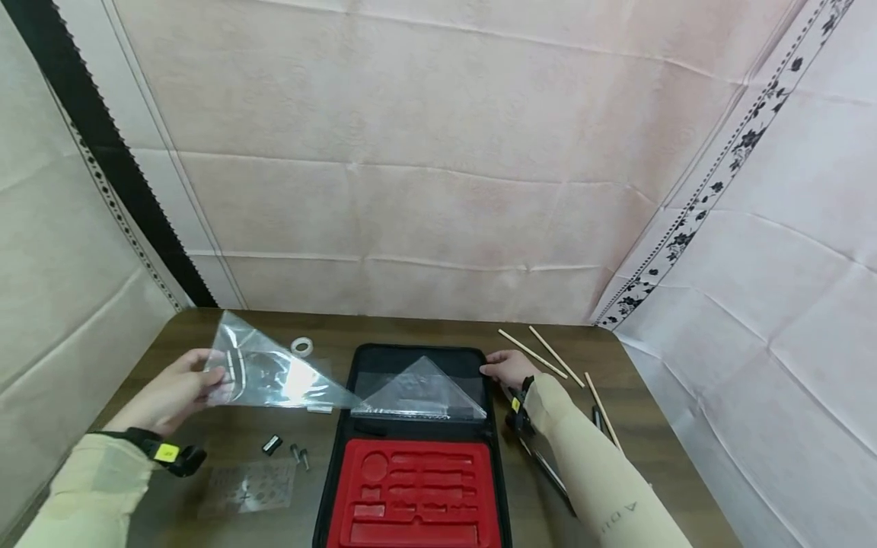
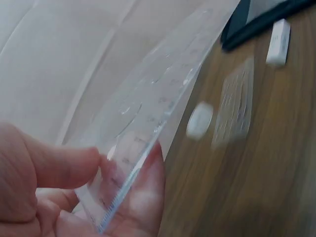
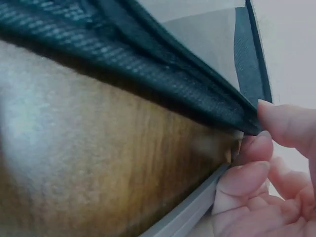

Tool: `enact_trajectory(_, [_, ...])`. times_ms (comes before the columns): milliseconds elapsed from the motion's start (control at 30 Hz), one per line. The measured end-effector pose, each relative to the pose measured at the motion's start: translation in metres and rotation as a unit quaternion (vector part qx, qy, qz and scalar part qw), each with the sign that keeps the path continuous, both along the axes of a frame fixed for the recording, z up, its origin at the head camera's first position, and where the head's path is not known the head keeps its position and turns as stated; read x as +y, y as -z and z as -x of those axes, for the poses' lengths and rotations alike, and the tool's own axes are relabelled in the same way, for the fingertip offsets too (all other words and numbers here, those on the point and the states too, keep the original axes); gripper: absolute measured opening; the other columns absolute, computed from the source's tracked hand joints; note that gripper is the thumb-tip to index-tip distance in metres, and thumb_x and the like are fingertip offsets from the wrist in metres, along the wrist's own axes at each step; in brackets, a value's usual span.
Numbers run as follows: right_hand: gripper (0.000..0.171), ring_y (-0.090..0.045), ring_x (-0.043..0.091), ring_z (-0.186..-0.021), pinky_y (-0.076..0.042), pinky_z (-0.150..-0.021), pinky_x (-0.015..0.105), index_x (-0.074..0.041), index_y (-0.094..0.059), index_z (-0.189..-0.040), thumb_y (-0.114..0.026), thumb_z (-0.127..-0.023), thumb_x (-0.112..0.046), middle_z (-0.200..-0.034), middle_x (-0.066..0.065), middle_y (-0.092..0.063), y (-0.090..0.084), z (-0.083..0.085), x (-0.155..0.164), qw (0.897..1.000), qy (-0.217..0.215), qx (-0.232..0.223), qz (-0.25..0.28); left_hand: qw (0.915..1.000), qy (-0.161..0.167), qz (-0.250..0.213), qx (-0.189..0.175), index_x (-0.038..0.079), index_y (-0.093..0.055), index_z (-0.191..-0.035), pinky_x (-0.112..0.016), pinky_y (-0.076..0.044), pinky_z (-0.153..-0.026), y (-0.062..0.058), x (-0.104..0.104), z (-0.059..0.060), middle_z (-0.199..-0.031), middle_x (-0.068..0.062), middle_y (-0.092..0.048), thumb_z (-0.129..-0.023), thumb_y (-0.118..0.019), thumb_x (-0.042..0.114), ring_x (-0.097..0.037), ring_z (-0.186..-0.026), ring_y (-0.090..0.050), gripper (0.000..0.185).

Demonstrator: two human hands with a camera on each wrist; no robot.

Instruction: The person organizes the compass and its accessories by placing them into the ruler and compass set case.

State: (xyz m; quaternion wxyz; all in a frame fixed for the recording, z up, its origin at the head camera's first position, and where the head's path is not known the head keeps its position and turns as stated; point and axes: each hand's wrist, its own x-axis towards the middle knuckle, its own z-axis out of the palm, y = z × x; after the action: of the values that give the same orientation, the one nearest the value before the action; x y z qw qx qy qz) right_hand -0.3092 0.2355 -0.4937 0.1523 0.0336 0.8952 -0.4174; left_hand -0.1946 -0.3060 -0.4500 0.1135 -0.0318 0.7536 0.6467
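My left hand (image 1: 180, 390) holds a clear set square (image 1: 270, 373) up above the left side of the table, thumb on one face and fingers behind it. Scale marks run along its edge in the left wrist view (image 2: 163, 108). A black zip case (image 1: 418, 348) lies spread in the middle, with a red moulded tray (image 1: 419, 536) in its near half. Over its far half lies a second clear triangle (image 1: 425, 388), whose lower left corner meets the tip of the held one. At the case's far right corner, my right hand (image 1: 510, 368) pinches the black edge (image 3: 249, 121) between thumb and finger.
Left of the case are a white ring (image 1: 301, 347), a white eraser (image 2: 279, 42), a black sharpener (image 1: 272, 445), small metal pieces (image 1: 300, 455) and a clear sheet (image 1: 250, 487). Right of it lie pale sticks (image 1: 533, 354) and a long dark tool (image 1: 551, 476). Pale sheeting (image 1: 411, 213) hangs behind.
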Motion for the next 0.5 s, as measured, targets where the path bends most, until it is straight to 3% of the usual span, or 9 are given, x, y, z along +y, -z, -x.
enact_trajectory(167, [0.028,-0.056,0.019,-0.079,-0.048,-0.068,0.031,-0.001,-0.062,-0.113,-0.067,-0.092,-0.018,-0.088,0.008,-0.062,-0.002,0.000,0.001,1.000,-0.017,0.003,-0.006,0.9997,-0.019,-0.018,0.000,-0.007,-0.030,-0.129,-0.030,-0.053,-0.076,0.001,0.043,0.021,-0.093,-0.006,-0.061,-0.102,-0.045,0.007,-0.012,-0.081,-0.063,0.034])
enact_trajectory(333, [0.020,-0.058,0.021,-0.078,-0.048,-0.064,0.031,-0.004,-0.060,-0.111,-0.063,-0.095,-0.014,-0.088,0.008,-0.063,-0.002,-0.003,0.000,0.999,-0.005,0.010,0.033,0.9976,-0.043,0.045,0.032,-0.007,-0.036,-0.132,-0.029,-0.052,-0.075,0.006,0.077,0.043,-0.103,-0.015,-0.064,-0.102,-0.048,0.016,-0.012,-0.086,-0.063,0.039])
enact_trajectory(500, [0.017,-0.059,0.020,-0.075,-0.048,-0.061,0.030,-0.003,-0.060,-0.111,-0.060,-0.096,-0.011,-0.087,0.008,-0.065,-0.004,-0.006,-0.005,0.998,-0.008,0.034,0.046,0.9903,-0.078,0.094,0.067,-0.005,-0.042,-0.130,-0.029,-0.052,-0.073,0.011,0.093,0.055,-0.115,-0.024,-0.062,-0.102,-0.047,0.016,-0.017,-0.091,-0.064,0.035])
